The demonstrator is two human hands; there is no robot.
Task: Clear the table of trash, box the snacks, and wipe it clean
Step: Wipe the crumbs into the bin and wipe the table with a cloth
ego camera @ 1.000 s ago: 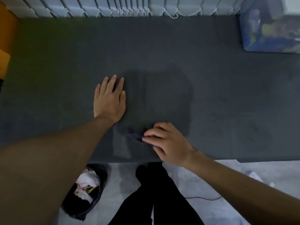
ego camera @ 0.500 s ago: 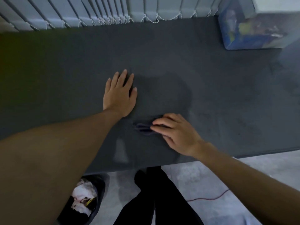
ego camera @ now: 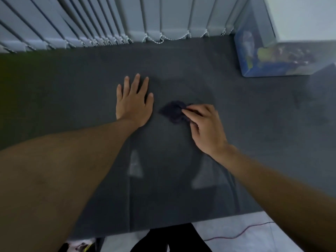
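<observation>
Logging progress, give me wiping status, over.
Left hand flat on table. Right hand pinching dark cloth mid-table. Snack box at far right corner, apart from cloth.

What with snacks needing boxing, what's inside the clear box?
Inside the clear box, blurred yellow, blue and purple shapes show through the wall; what lies beneath them is covered.

Person's body as seen from the head view. Left hand (ego camera: 133, 104) and right hand (ego camera: 207, 128): bare. Left forearm (ego camera: 63, 170) and right forearm (ego camera: 272, 188): bare up to the frame edges. Legs: plain black trousers (ego camera: 181, 237), only partly visible at the lower edge.
</observation>
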